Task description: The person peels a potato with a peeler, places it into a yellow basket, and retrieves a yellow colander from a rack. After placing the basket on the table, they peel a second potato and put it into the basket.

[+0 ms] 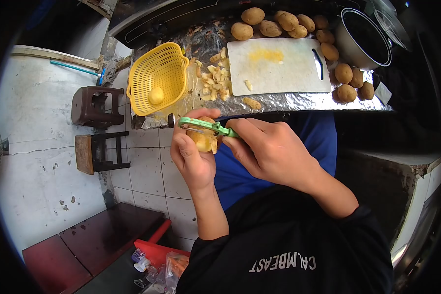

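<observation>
My left hand point(195, 159) is closed around a partly peeled potato point(204, 142), held just off the counter's front edge. In my right hand point(272, 147) is a green peeler point(215, 128), its blade lying across the upper side of that potato. A strip of skin hangs from the potato's right side. Beyond my hands lies a white cutting board point(279, 68) with a yellow stain and a scrap of peel. A heap of peelings point(215, 83) sits left of the board. The yellow basket point(174, 78) at the left holds one peeled potato point(156, 95).
Unpeeled potatoes point(270, 28) line the board's far side, and several more point(347, 93) rest at its right. A pot point(362, 39) stands at the back right. Foil point(299, 102) covers the counter. Stools point(97, 107) and a dark red table point(93, 240) are to the left.
</observation>
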`<state>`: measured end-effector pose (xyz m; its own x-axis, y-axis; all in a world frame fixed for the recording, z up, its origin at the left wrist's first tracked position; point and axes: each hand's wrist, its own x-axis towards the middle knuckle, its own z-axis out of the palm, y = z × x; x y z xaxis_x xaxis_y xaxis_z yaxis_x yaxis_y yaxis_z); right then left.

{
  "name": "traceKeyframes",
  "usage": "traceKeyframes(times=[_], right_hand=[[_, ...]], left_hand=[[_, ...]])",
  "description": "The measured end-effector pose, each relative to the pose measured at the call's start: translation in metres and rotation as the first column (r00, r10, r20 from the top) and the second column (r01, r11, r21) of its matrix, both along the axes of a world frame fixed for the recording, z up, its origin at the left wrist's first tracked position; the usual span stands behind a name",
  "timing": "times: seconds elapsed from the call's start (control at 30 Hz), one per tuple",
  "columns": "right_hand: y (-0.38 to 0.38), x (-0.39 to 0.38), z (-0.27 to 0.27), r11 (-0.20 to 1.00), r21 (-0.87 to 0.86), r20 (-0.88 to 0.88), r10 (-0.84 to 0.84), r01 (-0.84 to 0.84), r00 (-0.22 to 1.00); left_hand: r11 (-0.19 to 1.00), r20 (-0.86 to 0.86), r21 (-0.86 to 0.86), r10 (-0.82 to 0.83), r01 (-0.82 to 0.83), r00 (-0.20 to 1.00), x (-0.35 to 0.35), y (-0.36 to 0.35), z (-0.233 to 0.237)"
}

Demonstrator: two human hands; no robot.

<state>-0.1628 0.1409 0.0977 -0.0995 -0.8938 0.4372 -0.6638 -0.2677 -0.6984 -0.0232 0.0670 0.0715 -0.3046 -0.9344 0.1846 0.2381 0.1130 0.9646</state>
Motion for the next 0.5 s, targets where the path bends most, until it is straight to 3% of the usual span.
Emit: traceKeyframes(times=[0.23, 0.3, 0.5], right_hand=[[0.006, -0.002, -0.003, 0.998, 0.038, 0.007, 0.051, -0.052, 0.999], [0.008, -0.003, -0.001, 0.997, 0.037, 0.018, 0.062, -0.063, 0.998], [0.005, -0.005, 0.01, 0.997, 0.065, 0.057, 0.043, -0.046, 0.997]], left_hand=[[0.967, 0.033, -0.247, 0.062, -0.052, 0.998, 0.004, -0.001, -0.017], [0.968, -0.031, -0.243, 0.054, -0.06, 0.998, 0.0, 0.0, -0.019], [0.946, 0.042, -0.315, 0.095, -0.077, 0.995, -0.003, 0.002, -0.011]])
